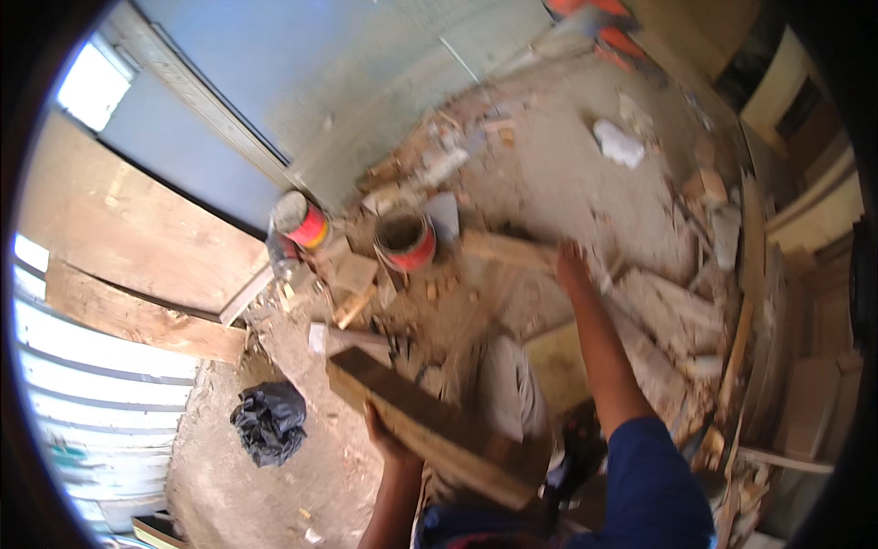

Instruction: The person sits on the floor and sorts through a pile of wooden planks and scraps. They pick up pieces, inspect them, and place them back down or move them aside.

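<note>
A thick, dark-topped wooden beam (430, 416) slants across the space before my body, its near end close to my lap. My left hand (389, 437) grips its left side from below, thumb up along the edge. Farther forward, my right arm is stretched out. At its end my right hand (571, 263) is closed around the right end of a shorter wooden plank (508, 249), somewhat blurred by motion. That plank lies low over the dusty ground, just right of a red open can (405, 242). My grey trouser leg (505, 384) shows between the two pieces.
Another red and yellow can (300, 220) stands by the metal wall, with wood offcuts (355, 273) beside it. A crumpled black plastic bag (270, 422) lies at left. Rubble and boards (672, 306) line the right side. Something white (619, 144) lies on the far ground.
</note>
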Demonstrator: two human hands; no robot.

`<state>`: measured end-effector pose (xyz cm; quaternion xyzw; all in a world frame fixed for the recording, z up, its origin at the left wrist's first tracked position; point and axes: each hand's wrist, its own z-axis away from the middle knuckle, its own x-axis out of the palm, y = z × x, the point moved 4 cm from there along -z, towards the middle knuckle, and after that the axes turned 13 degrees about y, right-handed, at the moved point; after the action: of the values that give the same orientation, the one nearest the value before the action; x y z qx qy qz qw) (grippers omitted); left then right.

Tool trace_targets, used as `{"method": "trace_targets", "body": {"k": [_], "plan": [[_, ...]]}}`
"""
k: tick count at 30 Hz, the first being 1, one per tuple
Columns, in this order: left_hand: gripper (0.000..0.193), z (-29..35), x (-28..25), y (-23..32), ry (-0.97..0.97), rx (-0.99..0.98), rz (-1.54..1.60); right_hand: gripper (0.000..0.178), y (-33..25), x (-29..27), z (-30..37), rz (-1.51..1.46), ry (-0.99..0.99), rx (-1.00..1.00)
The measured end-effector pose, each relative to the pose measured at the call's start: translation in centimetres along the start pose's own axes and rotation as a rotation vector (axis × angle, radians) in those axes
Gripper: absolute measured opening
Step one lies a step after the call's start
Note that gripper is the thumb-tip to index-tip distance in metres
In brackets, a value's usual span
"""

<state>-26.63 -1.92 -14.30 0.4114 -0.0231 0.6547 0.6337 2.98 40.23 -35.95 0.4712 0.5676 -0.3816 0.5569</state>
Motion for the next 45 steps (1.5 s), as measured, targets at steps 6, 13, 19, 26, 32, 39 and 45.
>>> {"method": "trace_targets", "body": {"k": [6, 13, 19, 26, 32, 39, 45], "plan": [[0.068, 1.0, 3.4, -1.3, -0.007, 0.076, -0.073, 0.092, 2.0, 1.0, 2.5, -0.020, -0.221, -0.070], [0.069, -3.8, 7.8, -8.0, -0.013, -0.159, -0.254, 0.054, 2.5, 2.6, 15.2, -1.536, -0.564, 0.608], [0.062, -3.9, 10.4, -12.7, -0.009, -0.261, -0.258, 0.063, 3.6, -1.4, 25.5, -2.204, -0.596, 1.099], [0.063, -3.4, 10.9, -12.4, -0.029, -0.284, -0.313, 0.071, 3.3, -3.3, 36.8, -1.835, -0.364, 1.672], [0.061, -2.8, 9.9, -13.0, -0.143, -0.302, -0.271, 0.074, 5.0, -4.3, 41.5, -1.872, -0.322, 1.576], [0.062, 0.3, 7.6, -11.0, -0.162, -0.185, -0.229, 0.075, 4.3, -4.2, 40.6, -1.724, -0.403, 1.405], [0.067, 3.0, 6.0, -6.7, -0.120, 0.030, -0.273, 0.052, 5.3, -1.9, 40.9, -2.325, -0.414, 1.567]]}}
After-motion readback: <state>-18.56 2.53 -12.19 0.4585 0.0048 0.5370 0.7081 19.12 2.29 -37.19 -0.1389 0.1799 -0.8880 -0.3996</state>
